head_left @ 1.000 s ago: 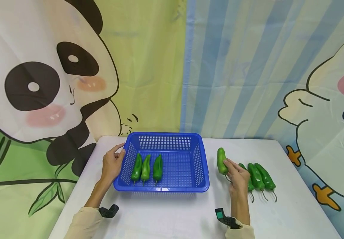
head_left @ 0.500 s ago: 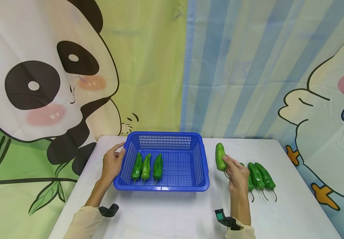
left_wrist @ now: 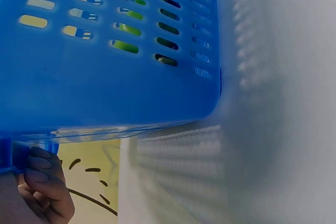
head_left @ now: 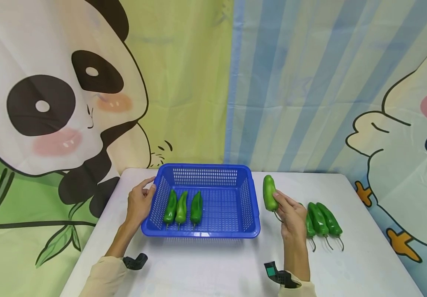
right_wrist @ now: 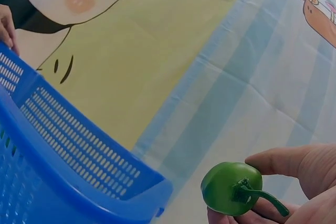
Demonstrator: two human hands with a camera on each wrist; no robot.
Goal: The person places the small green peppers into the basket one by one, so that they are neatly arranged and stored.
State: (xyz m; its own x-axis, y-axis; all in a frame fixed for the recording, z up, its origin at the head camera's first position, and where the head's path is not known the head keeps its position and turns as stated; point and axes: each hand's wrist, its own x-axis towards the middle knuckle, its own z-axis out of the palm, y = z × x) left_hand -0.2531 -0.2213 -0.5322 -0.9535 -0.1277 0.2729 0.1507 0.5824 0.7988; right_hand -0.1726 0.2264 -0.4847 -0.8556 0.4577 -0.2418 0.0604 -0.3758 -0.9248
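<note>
Easy on the pinch

My right hand (head_left: 292, 213) pinches a green pepper (head_left: 268, 192) just right of the blue basket (head_left: 221, 235); my left hand (head_left: 140, 202) grips its left rim (head_left: 146, 215). A light pinch should serve best, with the pepper clear of the right rim (head_left: 255, 206).

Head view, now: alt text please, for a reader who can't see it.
A right hand holds a green pepper right of a blue basket with three peppers inside, while the left hand grips its left side. Three more peppers lie on the white table at right, before a cartoon backdrop.
</note>
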